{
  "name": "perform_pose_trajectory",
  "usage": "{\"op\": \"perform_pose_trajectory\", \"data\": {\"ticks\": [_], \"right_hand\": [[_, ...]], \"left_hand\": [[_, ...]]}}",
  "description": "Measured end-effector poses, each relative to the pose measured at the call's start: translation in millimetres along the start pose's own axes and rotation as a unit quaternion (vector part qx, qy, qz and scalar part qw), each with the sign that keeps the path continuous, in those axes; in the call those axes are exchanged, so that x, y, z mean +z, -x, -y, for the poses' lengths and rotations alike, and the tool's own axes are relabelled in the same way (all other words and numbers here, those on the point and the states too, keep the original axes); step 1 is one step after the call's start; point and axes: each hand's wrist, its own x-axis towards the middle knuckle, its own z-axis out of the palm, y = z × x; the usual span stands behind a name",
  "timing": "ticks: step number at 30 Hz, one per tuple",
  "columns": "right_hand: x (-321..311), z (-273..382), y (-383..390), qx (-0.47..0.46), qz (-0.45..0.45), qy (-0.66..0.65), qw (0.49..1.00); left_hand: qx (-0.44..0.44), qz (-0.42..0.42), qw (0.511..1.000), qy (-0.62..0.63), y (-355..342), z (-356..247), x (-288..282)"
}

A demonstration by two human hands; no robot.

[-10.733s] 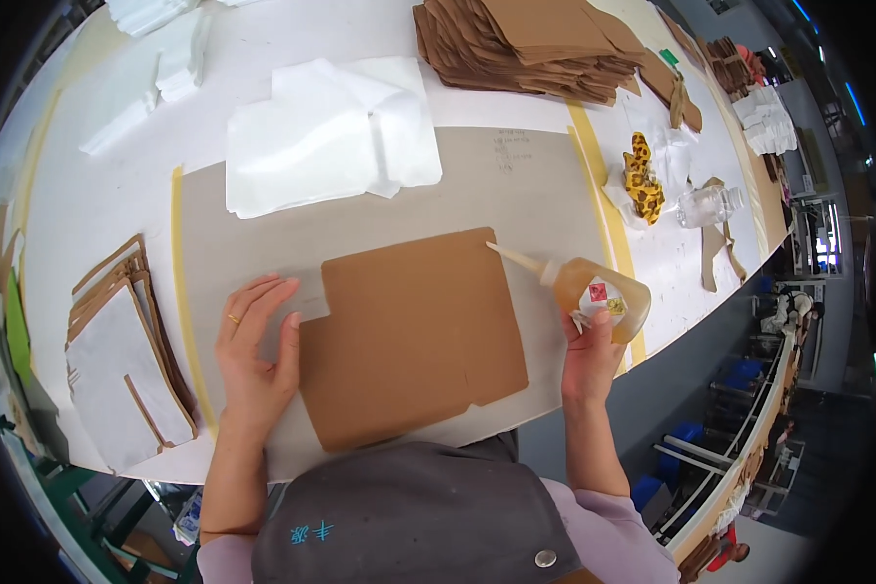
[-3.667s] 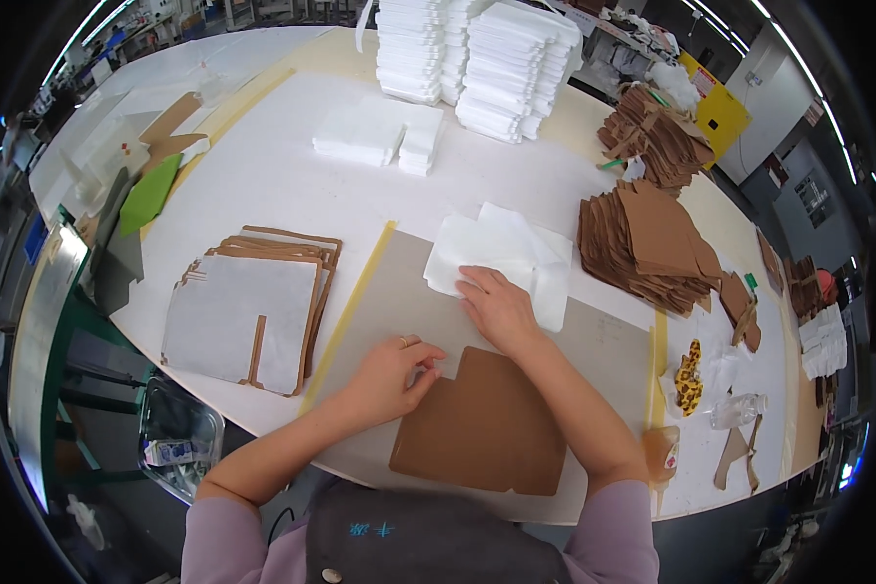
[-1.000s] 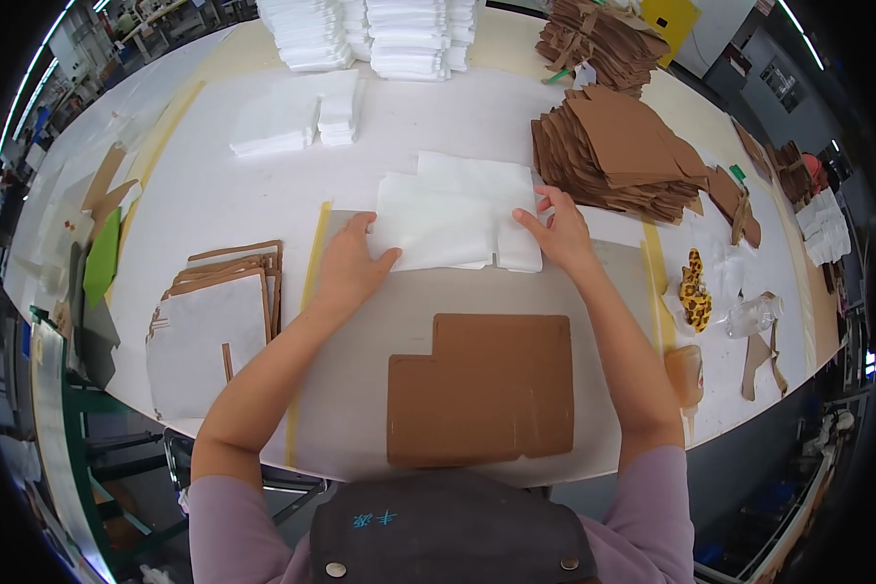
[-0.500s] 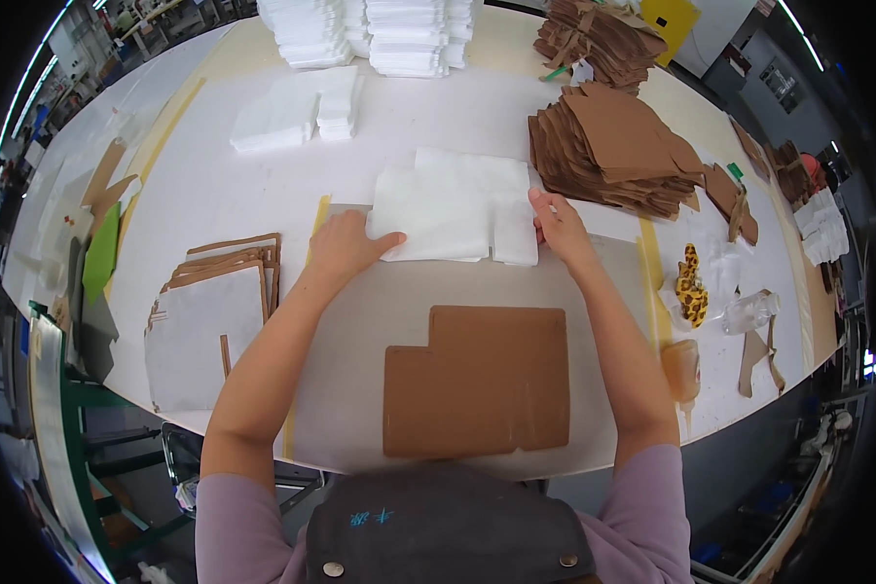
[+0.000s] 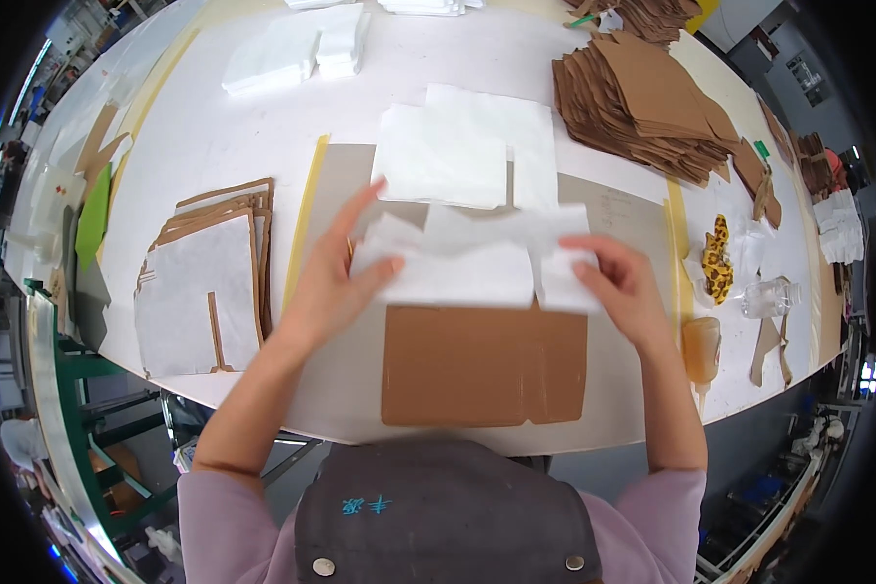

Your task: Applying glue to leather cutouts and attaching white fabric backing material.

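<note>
A thin white notched sheet (image 5: 467, 274) hangs between my two hands, partly over the far edge of a brown flat panel (image 5: 482, 370). My left hand (image 5: 333, 287) pinches its left end with the thumb, the index finger stretched away. At the other end, my right hand (image 5: 621, 282) grips the sheet between thumb and fingers. The sheet is bent and slightly blurred. Just beyond it lie more white sheets (image 5: 448, 156) of a similar notched shape. The brown panel lies flat on a grey mat (image 5: 336, 389) close to my body; the held sheet hides its far part.
To the left rests a pile of white-faced brown panels (image 5: 190, 302). Brown pieces (image 5: 642, 97) are heaped at the far right. An amber bottle (image 5: 701, 350), a clear bottle (image 5: 769, 299) and a leopard-print bundle (image 5: 717, 263) lie along the right side. Further white stacks (image 5: 273, 54) stand at the back.
Both hands have come toward me from the white sheets, carrying one sheet to the brown panel's far edge. The head view has shifted, so the table's far side sits higher in the picture.
</note>
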Motion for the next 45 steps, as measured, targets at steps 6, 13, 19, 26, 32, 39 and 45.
{"op": "perform_pose_trajectory", "data": {"ticks": [6, 13, 19, 26, 32, 39, 45], "right_hand": [[19, -5, 84, -0.018, -0.04, 0.072, 0.996], [24, -21, 72, -0.016, -0.085, 0.033, 0.996], [19, -27, 55, 0.009, -0.077, 0.045, 0.996], [16, -28, 54, 0.02, -0.048, 0.04, 0.998], [11, -21, 51, 0.03, -0.027, 0.068, 0.997], [9, -18, 49, 0.05, -0.001, 0.078, 0.996], [8, -20, 50, 0.049, 0.001, 0.086, 0.995]], "left_hand": [[-0.081, 0.072, 0.991, -0.075, 90, -11, 7], [-0.016, 0.005, 0.99, -0.141, 81, 3, 21], [-0.098, 0.003, 0.987, -0.129, 66, 3, 25], [-0.064, 0.006, 0.984, -0.167, 69, 7, 27], [-0.106, 0.033, 0.979, -0.174, 68, 2, 28], [-0.065, 0.016, 0.986, -0.154, 69, 10, 30], [-0.059, 0.014, 0.984, -0.17, 68, 11, 29]]}}
